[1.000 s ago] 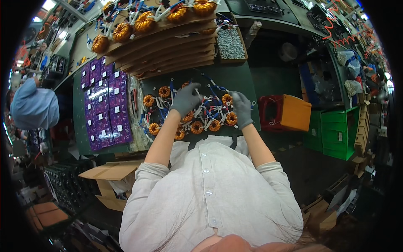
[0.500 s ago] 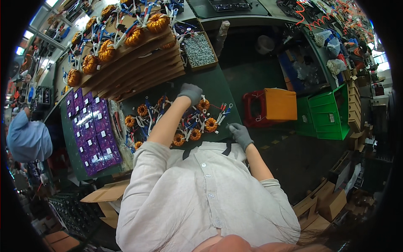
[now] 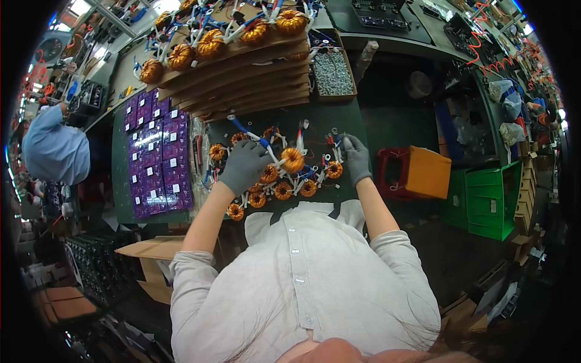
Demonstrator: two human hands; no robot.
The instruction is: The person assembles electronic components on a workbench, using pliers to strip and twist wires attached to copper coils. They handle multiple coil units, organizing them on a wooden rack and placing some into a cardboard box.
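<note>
My left hand (image 3: 245, 166), in a grey glove, is closed on the leads of a copper-wound ring coil (image 3: 292, 160). The coil hangs above the bench, its blue and white leads sticking out past the fingers. My right hand (image 3: 357, 158), gloved too, has its fingers pinched together to the right of the coil; what sits at the fingertips is too small to make out. Beneath and around the hands lie several more ring coils (image 3: 282, 191) with blue, white and red leads and ring terminals, on the dark green bench top (image 3: 339, 115).
Stacked cardboard sheets (image 3: 242, 91) topped with more coils stand at the far left. Beside them is a box of small metal screws (image 3: 333, 72). Purple packs (image 3: 148, 157) cover the bench's left. An orange box (image 3: 427, 172) and green crates (image 3: 491, 199) stand right. A person (image 3: 57, 148) works at far left.
My left hand has drawn back from near the cardboard stack and now holds a lifted coil. My right hand has moved forward over the bench's right side. The view has shifted.
</note>
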